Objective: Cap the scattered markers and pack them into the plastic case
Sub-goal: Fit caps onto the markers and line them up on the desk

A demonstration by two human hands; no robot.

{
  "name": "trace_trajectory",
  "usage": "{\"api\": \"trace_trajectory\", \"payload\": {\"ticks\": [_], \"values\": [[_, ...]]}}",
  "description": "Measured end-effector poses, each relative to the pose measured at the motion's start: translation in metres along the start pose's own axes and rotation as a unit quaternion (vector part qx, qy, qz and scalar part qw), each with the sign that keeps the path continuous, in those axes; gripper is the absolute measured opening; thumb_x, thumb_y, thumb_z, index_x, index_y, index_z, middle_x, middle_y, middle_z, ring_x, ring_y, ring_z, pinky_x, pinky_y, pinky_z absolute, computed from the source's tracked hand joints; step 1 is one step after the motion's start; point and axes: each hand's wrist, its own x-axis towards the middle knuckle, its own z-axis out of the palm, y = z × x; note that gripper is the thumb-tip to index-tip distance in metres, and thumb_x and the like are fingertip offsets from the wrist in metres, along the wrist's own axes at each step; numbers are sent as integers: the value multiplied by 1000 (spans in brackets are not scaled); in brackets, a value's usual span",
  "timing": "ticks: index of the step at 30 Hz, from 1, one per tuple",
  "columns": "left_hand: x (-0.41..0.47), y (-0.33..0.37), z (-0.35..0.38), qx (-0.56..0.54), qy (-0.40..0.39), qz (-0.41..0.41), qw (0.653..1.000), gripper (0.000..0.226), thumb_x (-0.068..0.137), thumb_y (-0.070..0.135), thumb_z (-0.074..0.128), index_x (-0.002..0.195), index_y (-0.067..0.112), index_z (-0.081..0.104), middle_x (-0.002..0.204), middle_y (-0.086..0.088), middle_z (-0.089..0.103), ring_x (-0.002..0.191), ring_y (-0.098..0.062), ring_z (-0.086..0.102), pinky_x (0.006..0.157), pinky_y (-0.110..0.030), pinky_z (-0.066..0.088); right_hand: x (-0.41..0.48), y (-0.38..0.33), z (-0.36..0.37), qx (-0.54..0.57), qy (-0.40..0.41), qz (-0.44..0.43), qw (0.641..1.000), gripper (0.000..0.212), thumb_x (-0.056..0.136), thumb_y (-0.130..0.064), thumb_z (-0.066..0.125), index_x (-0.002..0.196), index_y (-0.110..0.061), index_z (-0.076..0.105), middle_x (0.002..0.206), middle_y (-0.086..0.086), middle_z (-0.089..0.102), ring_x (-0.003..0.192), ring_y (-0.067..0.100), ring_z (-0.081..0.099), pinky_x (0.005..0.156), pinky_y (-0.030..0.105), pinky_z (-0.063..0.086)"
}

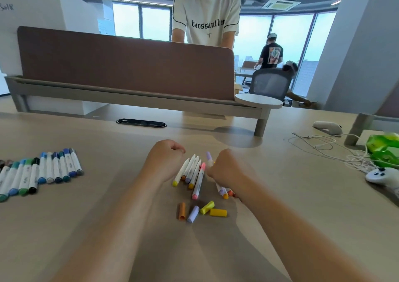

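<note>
Several white markers lie in a loose bundle on the table's middle, some without caps at their far ends. My right hand is closed around a lilac-capped marker just right of the bundle, covering other markers whose orange and lilac ends stick out below it. My left hand is a closed fist left of the bundle; whether it holds anything is hidden. Loose caps lie nearer me: orange, lilac, and two yellow. No plastic case is in view.
A row of capped blue, green and dark markers lies at the left. White cables, a green packet and a white controller sit at the right. A brown divider stands behind, with a person beyond it.
</note>
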Motion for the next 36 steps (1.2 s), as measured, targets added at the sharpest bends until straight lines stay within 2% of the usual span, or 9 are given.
{"api": "trace_trajectory", "payload": {"ticks": [2, 4, 6, 13, 18, 22, 26, 31, 36], "values": [[1, -1, -1, -9, 4, 3, 1000, 24, 96, 13, 47, 102, 18, 69, 93, 1, 62, 89, -16, 55, 77, -29, 43, 1, -2, -2, -108, 1, -7, 994, 48, 101, -33, 47, 58, -14, 58, 55, 1, 61, 78, 14, 70, 80, 25, 55], [3, -2, -3, -15, 7, 3, 1000, 23, 96, 13, 47, 100, 18, 69, 89, 4, 60, 86, -15, 54, 75, -28, 42, 0, -6, -6, -164, 37, -40, 985, 20, 98, -24, 52, 91, -12, 67, 90, 4, 66, 93, 22, 66, 84, 35, 55], [3, -3, -4, -23, 10, 2, 1000, 23, 96, 13, 47, 98, 18, 70, 85, 6, 60, 83, -13, 54, 73, -28, 42, -2, -12, -6, -185, 58, -62, 979, 19, 97, -21, 51, 106, -12, 66, 103, 4, 66, 96, 22, 65, 87, 34, 54], [3, -1, -5, -44, 18, -1, 999, 25, 95, 13, 48, 101, 13, 72, 77, 9, 58, 75, -10, 52, 58, -25, 39, 15, -41, 8, -293, -45, -45, 954, 25, 91, -20, 57, 109, -6, 68, 98, 10, 65, 98, 35, 67, 89, 46, 55], [2, -1, -8, -39, 18, -4, 999, 23, 94, 16, 50, 99, 12, 72, 79, 7, 60, 76, -10, 54, 60, -24, 39, 19, -50, 13, -210, -91, 7, 974, 67, 62, -48, 83, 115, -14, 61, 106, 10, 62, 98, 37, 60, 94, 48, 48], [0, 1, -9, -29, 17, -1, 999, 23, 93, 16, 49, 96, 12, 71, 83, 1, 64, 75, -11, 56, 59, -25, 42, 15, -39, 8, -193, -53, -13, 980, 48, 78, -35, 77, 117, -11, 61, 96, 7, 54, 89, 29, 58, 72, 36, 43], [-2, 3, -10, -15, 6, 3, 1000, 23, 92, 16, 51, 92, 5, 71, 85, -10, 66, 73, -16, 55, 58, -25, 41, 6, -34, 4, -216, -26, -24, 976, 36, 89, -28, 68, 119, -12, 59, 98, 5, 49, 101, 25, 56, 73, 36, 36], [-11, 9, -10, 119, -139, 35, 983, 18, 91, 26, 63, 85, 11, 71, 81, -4, 67, 75, -17, 60, 58, -25, 39, 10, -26, -10, -162, -2, -48, 986, 17, 91, -20, 57, 94, -6, 66, 98, 10, 69, 89, 24, 68, 81, 33, 57], [-29, 25, -2, 225, -284, 122, 924, 9, 86, 29, 71, 89, 20, 73, 77, 9, 61, 70, -6, 54, 56, -20, 36, -7, 8, -37, 65, -33, -25, 997, 19, 81, -17, 60, 68, -5, 63, 56, 8, 55, 45, 17, 44, 46, 20, 37]]}}
